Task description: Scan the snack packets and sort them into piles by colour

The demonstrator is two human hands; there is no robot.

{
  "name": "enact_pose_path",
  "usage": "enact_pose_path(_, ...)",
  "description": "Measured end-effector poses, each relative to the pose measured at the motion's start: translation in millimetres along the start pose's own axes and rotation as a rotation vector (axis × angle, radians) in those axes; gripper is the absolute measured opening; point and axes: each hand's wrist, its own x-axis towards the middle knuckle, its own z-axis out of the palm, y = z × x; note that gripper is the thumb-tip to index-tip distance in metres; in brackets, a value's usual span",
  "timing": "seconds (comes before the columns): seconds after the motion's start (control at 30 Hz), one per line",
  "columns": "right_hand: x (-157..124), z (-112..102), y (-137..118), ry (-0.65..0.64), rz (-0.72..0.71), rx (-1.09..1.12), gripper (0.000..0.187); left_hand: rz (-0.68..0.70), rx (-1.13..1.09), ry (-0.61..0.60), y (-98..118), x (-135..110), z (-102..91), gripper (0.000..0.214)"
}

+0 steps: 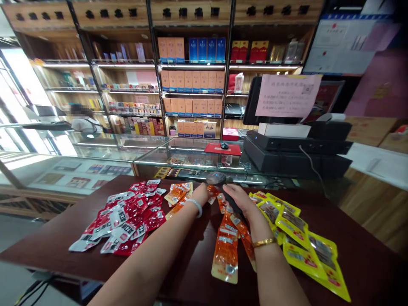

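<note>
My right hand [238,200] clamped on barcode scanner [216,178]; left hand [199,194] pinches orange packet [213,191]. I'd hold it flat, code facing the scanner.

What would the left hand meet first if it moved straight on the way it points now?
Probably the orange packet just ahead of the left hand, then the scanner; depth is unclear.

A: Bright?
B: Yes. Daylight blows out the window [15,85] at left, and strip lights [191,66] glow under the shelves [188,12].
A: Glare?
B: Reflections streak the glass counter [105,146]; the yellow packets [302,242] shine.
A: Sharpness?
B: Crisp at centre. The edges bow and smear, the top right corner darkens, and the scanner [216,178] in the right hand [239,202] blends into the dark table [191,272], where soft shadows lie.
</note>
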Motion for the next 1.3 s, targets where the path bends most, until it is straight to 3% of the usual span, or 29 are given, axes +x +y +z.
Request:
enact_pose_path(0.2,-8,14,-2,-0.12,0.038,-0.009,0.044,-0.141,-0.433,0.278,-51,-48,-36.1,0.016)
enact_pose_path(0.33,-23,32,-7,-0.268,0.121,-0.057,0.045,-0.197,-0.49,0.374,-81,-77,-56.5,0.013)
enact_pose_path(0.43,-38,48,-8,-0.326,0.129,-0.111,0.046,-0.187,-0.53,0.41,-95,-92,-59.9,0.016)
enact_pose_path(0.57,-60,67,-4,-0.25,0.158,-0.043,0.047,-0.126,-0.657,0.406,-98,-104,-57.0,0.017)
enact_pose_path(0.67,-76,76,-6,-0.204,0.146,-0.044,0.047,-0.198,-0.591,0.358,-96,-110,-60.1,0.017)
enact_pose_path(0.83,-105,82,-12,-0.124,0.097,-0.073,0.044,-0.251,-0.214,0.355,-97,-120,-78.4,0.031)
enact_pose_path(1.0,-150,72,0,0.113,0.104,-0.087,0.041,-0.093,0.241,0.519,-78,-140,-89.9,0.058)
enact_pose_path(1.1,-180,63,9,0.274,0.123,-0.008,0.042,0.11,0.29,0.299,-47,-158,-75.6,0.047)
enact_pose_path(1.2,-204,55,19,0.403,0.16,0.078,0.043,0.299,0.268,0.04,-11,-184,-45.9,0.05)
enact_pose_path(1.3,-221,51,29,0.411,0.184,0.077,0.042,0.33,0.305,-0.047,16,-207,-15.3,0.062)
